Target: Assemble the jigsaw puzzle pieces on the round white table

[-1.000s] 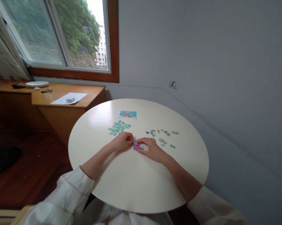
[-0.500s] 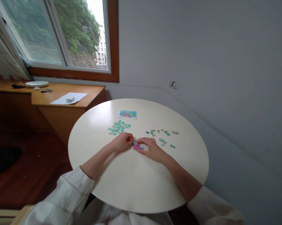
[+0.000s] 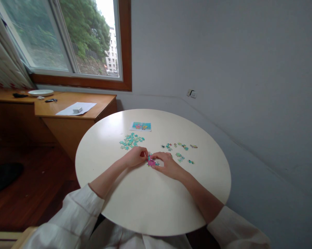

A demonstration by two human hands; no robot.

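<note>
Pink and teal joined jigsaw pieces lie on the white table between my two hands. My left hand curls in from the left, thumb and forefinger pinched at the cluster's upper left edge on what looks like a jigsaw piece, mostly hidden by the fingers. From the right, my right hand spans the cluster with forefinger at its top and thumb at its bottom edge, gripping it. Just beyond my left hand is a heap of teal and green loose pieces.
Several scattered puzzle pieces lie right of my right hand. A picture card rests toward the far side of the round table. A wooden desk at the back left bears a paper sheet, a small box and a white plate.
</note>
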